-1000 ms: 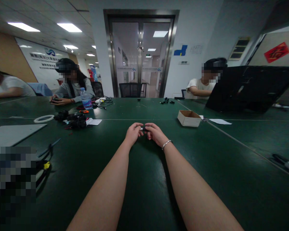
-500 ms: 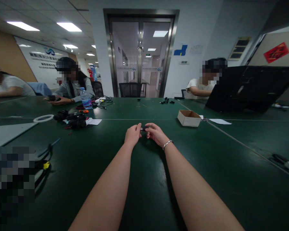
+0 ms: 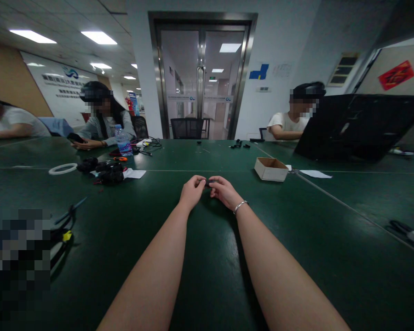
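Note:
Both my arms reach forward over the dark green table (image 3: 207,257). My left hand (image 3: 192,190) and my right hand (image 3: 223,190) meet fingertip to fingertip around a small dark part (image 3: 207,183), which both hands pinch just above the table top. The part is mostly hidden by my fingers, so its shape cannot be made out. A thin silver bracelet (image 3: 239,206) circles my right wrist.
A small open cardboard box (image 3: 271,168) stands to the right beyond my hands, with white paper (image 3: 315,174) past it. A pile of black parts (image 3: 105,172), a white tape ring (image 3: 62,169) and a water bottle (image 3: 122,141) lie at the left. Three people sit at the far side; a black laptop lid (image 3: 359,126) rises at right.
My left fingers have closed back onto the small part after loosening half a second ago. The grey sheet at the left edge has gone out of view. The seated person at left moved their phone.

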